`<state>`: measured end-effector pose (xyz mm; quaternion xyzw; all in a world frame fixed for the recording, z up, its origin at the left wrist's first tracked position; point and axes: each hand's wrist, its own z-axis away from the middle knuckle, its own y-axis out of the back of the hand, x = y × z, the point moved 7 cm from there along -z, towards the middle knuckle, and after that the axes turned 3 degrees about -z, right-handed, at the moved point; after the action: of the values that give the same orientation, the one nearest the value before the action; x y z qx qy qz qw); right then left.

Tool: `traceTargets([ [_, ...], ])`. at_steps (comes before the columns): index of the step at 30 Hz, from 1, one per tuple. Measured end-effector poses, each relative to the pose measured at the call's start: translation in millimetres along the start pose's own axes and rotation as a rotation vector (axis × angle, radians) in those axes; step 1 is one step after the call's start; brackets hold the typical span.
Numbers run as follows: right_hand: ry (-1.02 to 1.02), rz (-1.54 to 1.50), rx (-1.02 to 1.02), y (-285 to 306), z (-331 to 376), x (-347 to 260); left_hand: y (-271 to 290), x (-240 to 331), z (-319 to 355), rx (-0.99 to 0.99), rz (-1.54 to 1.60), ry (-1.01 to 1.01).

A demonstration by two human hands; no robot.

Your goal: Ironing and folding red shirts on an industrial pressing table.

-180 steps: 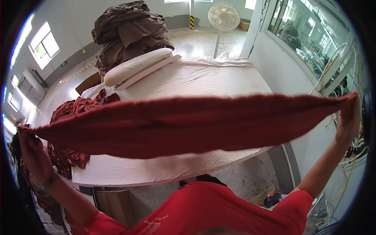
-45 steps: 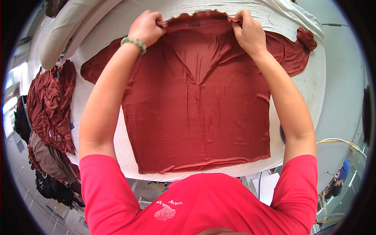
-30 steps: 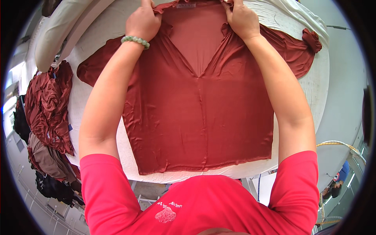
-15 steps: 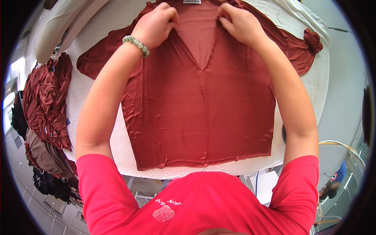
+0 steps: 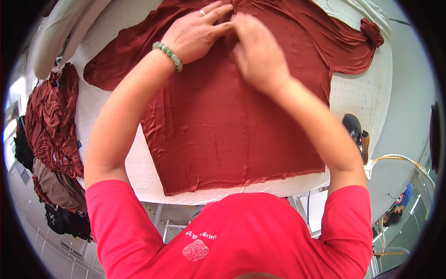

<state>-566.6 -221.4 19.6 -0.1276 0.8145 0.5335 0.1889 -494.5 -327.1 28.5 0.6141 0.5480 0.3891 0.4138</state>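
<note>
Because the rust-red shirt (image 5: pixel 232 121) lies flat on the white padded table (image 5: pixel 357 93), body spread and hem toward me, I judge it light, limp and clingy: a thin knit that wrinkles at a touch and would slide rather than hold a crease. Far left, a heap of the same red cloth (image 5: pixel 51 121) hangs off the table's side, with brown and dark pieces below it, so there is little room that way. The shirt's left sleeve trails outward toward a pale rolled bolster (image 5: pixel 60 32). My left hand (image 5: pixel 195 32), a bead bracelet (image 5: pixel 168 55) at the wrist, lies open and flat on the fabric near the neckline, fingers stretched, gripping nothing. My right hand (image 5: pixel 258 51) presses down just beside it, fingers curled a little; I cannot tell if it pinches cloth. The shoulder seams or hem corners look like the best places to take hold. Rightward, the other sleeve ends bunched near the table's rim, a dark iron (image 5: pixel 354 132) beside bare padding below it.
</note>
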Motion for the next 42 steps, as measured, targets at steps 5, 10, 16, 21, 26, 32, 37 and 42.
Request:
traceTargets([
  [5, 0.134, -0.262, -0.712, 1, 190, -147, 23, 10, -11, 0.152, 0.039, -0.139],
  [10, 0.451, -0.279, -0.725, 24, 311, -198, 2, 5, -28, -0.585, 0.110, 0.215],
  [16, 0.438, -0.319, -0.624, 34, 319, -216, -4, 25, -1, 0.023, 0.324, -0.002],
  [21, 0.024, -0.399, -0.226, 97, 335, -187, 85, 201, 71, 0.188, 0.146, 0.333],
  [26, -0.649, -0.075, 0.265, 208, 416, -61, 107, 364, 200, 0.015, 0.371, 0.840],
  [32, -1.318, -0.412, -0.093, 213, 474, 47, 96, 424, 178, 0.062, 0.176, 0.623],
  [37, -1.422, -0.770, -0.183, 205, 481, 30, 85, 437, 164, 0.035, -0.015, 0.554],
  [42, -1.334, -0.968, -0.044, 204, 486, 36, 77, 438, 160, -0.031, -0.149, 0.518],
])
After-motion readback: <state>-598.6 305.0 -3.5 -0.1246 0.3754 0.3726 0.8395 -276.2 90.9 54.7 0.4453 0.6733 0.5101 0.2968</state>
